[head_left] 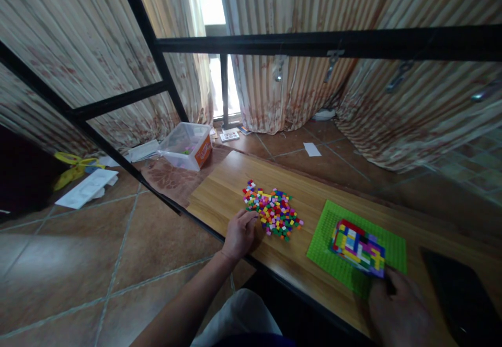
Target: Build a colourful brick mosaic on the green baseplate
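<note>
My left hand [240, 233] rests at the near left edge of a pile of small multicoloured toy bricks [274, 211], its fingers pinched together. Something small and dark shows at the fingertips, too small to make out. On the right, a block built of toy bricks [358, 247] in many colours is over the green studded baseplate [327, 221]. My right hand [400, 302], blurred, has its fingers closed at the near right corner of that block. Whether the block is joined to the baseplate or raised off it, I cannot tell.
The wooden table [223, 185] carries a dark flat object [458, 289] at the right. On the floor stand a clear plastic box [186, 145] with an orange label and white packaging [88, 187]. A black metal rail [251, 43] crosses before the curtains.
</note>
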`<move>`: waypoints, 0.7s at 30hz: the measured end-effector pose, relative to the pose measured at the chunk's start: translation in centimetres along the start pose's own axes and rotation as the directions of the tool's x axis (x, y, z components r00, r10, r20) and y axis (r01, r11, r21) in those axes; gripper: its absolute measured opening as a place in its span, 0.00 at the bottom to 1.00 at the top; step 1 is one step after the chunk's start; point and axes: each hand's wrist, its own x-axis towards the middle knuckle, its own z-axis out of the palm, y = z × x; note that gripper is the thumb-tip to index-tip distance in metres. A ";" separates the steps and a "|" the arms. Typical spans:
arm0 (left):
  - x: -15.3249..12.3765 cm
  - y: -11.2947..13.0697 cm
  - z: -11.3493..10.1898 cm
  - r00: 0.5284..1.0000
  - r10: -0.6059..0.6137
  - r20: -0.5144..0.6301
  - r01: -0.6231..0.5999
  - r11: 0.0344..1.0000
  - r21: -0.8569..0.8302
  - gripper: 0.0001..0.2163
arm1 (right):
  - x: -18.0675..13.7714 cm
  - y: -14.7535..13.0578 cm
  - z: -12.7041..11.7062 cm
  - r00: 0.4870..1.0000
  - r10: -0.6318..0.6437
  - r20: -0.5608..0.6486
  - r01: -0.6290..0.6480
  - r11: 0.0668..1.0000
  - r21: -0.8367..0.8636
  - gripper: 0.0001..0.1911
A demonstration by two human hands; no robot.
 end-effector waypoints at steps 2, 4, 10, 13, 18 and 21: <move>0.1 0.0 0.1 1.000 0.008 0.020 -0.008 1.000 0.019 0.10 | 0.0 -0.1 -0.1 1.000 0.002 -0.010 -0.002 1.000 0.006 0.25; 0.1 0.1 0.2 0.999 0.024 0.045 -0.025 0.999 0.029 0.10 | 0.0 -0.2 -0.1 1.000 -0.007 -0.016 0.007 1.000 0.013 0.26; 0.3 0.5 0.3 0.996 0.059 0.062 -0.062 0.997 0.041 0.08 | 0.0 -0.2 -0.1 0.999 -0.028 -0.037 0.029 0.999 0.027 0.26; 0.3 0.5 0.2 0.994 0.098 0.050 -0.099 0.995 0.031 0.08 | 0.0 -0.4 -0.1 0.999 -0.028 -0.030 0.029 0.999 0.023 0.27; 0.3 0.4 0.2 0.993 0.122 0.004 -0.121 0.993 -0.007 0.08 | 0.0 -0.5 -0.2 0.999 -0.015 -0.028 0.016 0.999 0.032 0.27; 0.6 0.5 0.2 0.994 0.105 -0.015 -0.105 0.994 -0.007 0.08 | 0.0 -0.4 -0.2 0.999 -0.025 -0.034 0.026 0.999 0.024 0.27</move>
